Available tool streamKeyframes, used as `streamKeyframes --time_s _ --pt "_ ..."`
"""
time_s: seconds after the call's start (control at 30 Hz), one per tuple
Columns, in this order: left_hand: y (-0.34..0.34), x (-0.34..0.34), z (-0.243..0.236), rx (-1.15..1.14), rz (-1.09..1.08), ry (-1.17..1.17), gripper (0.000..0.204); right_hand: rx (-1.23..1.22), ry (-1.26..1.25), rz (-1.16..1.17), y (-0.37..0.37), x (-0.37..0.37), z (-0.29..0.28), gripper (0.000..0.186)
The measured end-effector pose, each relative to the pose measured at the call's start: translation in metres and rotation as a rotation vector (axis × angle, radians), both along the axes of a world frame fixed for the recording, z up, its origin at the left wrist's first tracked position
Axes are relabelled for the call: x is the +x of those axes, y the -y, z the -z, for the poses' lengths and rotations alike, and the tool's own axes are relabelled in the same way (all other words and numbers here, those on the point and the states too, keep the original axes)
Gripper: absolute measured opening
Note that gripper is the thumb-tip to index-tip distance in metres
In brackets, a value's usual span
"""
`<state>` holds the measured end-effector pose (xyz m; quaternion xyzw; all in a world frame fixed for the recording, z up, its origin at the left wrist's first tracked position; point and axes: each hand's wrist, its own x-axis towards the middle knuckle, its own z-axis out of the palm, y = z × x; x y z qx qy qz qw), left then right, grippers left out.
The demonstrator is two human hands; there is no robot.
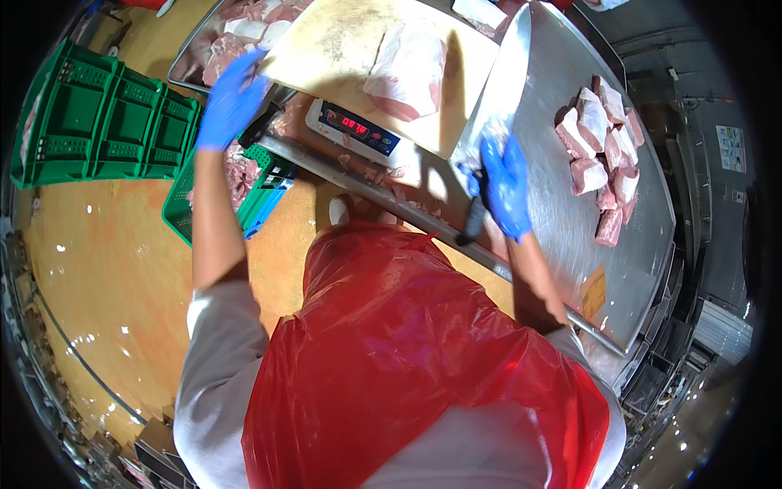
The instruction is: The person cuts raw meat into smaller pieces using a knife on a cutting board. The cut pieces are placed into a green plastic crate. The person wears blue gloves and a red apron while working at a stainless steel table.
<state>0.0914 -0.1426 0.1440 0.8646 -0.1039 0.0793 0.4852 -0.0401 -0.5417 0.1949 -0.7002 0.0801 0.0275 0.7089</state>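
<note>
My right hand (507, 186), in a blue glove, is closed on a large knife (507, 69) with a broad blade and a black handle. The blade points away from me along the right edge of a pale cutting board (334, 49). On that board rests a big piece of raw meat (407, 73) with a white fat layer. My left hand (232, 102), also gloved in blue, is raised beside the board's left corner with its fingers stretched out. Just beyond those fingers lie raw meat pieces (224, 57) in a metal tray; contact cannot be made out.
A scale (354, 130) with a lit red display sits at the board's near edge. Several cut meat chunks (595, 122) are grouped on the steel table (562, 244) at right. Green crates (106, 122) stand at left; a lower green crate (175, 208) holds meat scraps.
</note>
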Motion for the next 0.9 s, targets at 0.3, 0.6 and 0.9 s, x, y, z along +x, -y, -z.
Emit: streamKeyframes --time_s 0.3,0.6,0.9 --pt "0.180 0.159 0.006 0.427 0.540 0.095 0.048 0.248 0.259 0.026 -0.088 0.069 0.051 0.023" --pt "0.082 0.009 0.039 -0.090 0.370 -0.298 0.023 -0.146 0.375 0.184 0.011 0.105 0.003 0.017" --pt "0.169 -0.039 0.034 -0.055 -0.139 0.397 0.039 -1.002 0.575 -0.252 -0.027 0.108 0.013 0.021"
